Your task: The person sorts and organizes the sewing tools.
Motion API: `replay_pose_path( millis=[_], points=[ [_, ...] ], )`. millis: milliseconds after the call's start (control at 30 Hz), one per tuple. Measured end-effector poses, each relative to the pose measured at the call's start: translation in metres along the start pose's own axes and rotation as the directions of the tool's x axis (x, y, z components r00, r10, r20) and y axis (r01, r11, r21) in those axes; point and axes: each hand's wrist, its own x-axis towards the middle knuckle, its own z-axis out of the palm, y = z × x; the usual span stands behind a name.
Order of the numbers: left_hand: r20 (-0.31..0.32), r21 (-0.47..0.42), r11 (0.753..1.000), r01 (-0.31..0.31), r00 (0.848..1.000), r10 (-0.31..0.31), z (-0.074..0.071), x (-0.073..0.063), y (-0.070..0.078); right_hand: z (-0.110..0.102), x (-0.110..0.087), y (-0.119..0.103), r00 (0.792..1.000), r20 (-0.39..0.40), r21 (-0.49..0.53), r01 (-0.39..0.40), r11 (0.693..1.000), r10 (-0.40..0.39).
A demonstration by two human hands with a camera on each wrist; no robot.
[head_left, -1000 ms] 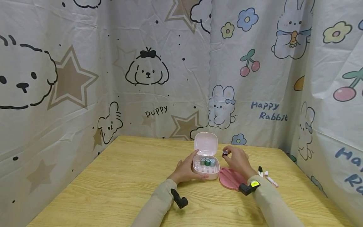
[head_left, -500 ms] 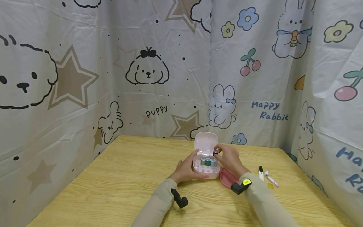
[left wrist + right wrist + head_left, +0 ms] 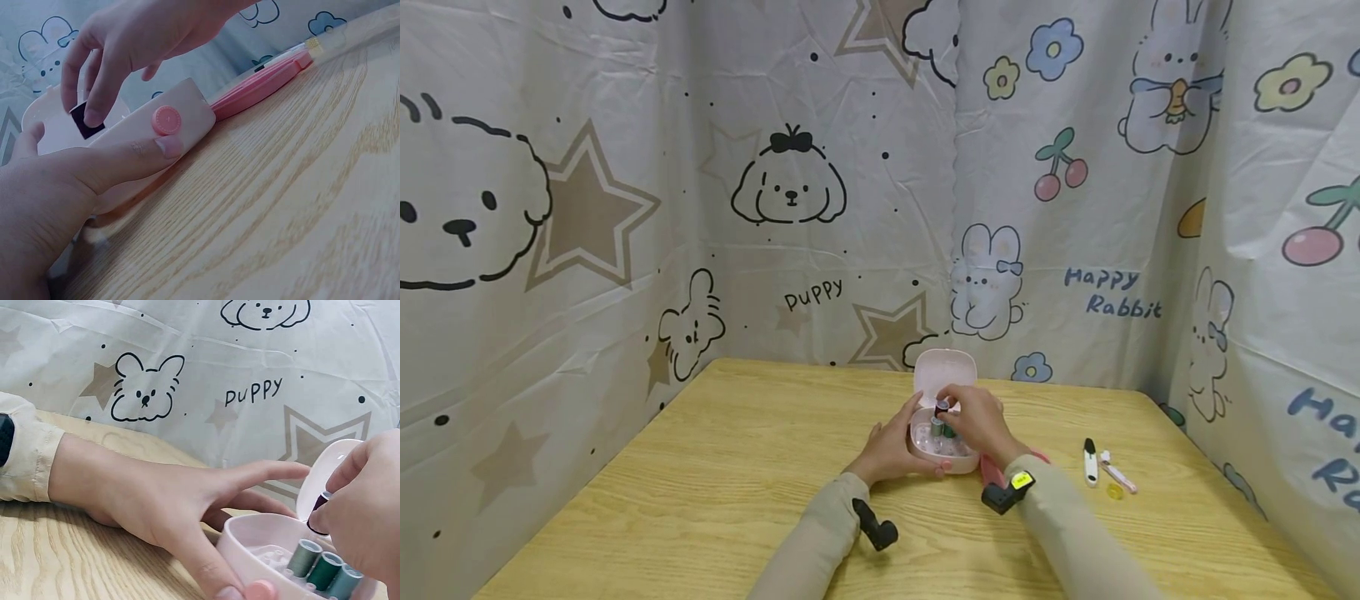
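Note:
A small pale pink sewing box [image 3: 946, 465] stands on the table with its lid [image 3: 946, 375] raised. My left hand [image 3: 886, 450] grips its left side, thumb along the front near a round pink clasp [image 3: 167, 120] and fingers behind. Between thumb and fingers my right hand [image 3: 983, 421] pinches a dark thread spool [image 3: 320, 509], held over the back of the box. Inside, a grey-green spool [image 3: 305, 557], a dark green spool [image 3: 326, 570] and a light blue spool [image 3: 345, 582] stand upright in a row. Small pegs [image 3: 275, 555] show on the box's floor.
Right of the box lies a flat pink piece [image 3: 262, 87], partly under the right forearm. Further right are a white tool with a black tip [image 3: 1091, 462], a slim pink-and-white item [image 3: 1118, 472] and a small yellow disc [image 3: 1115, 492]. Printed curtains [image 3: 820, 275] hang behind the table.
My right hand has carried the dark spool leftward from beside the box to above its back, now covering part of the spool row. The left hand keeps its hold.

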Motion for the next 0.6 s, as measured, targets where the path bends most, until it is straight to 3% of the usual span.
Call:
replay_pose_path(
  millis=[600],
  points=[
    [-0.004,-0.008,1.0,0.009,1.0,-0.01,0.0,-0.001,0.0,0.022,0.007,-0.014,1.0,0.022,0.009,0.023,1.0,-0.023]
  ],
)
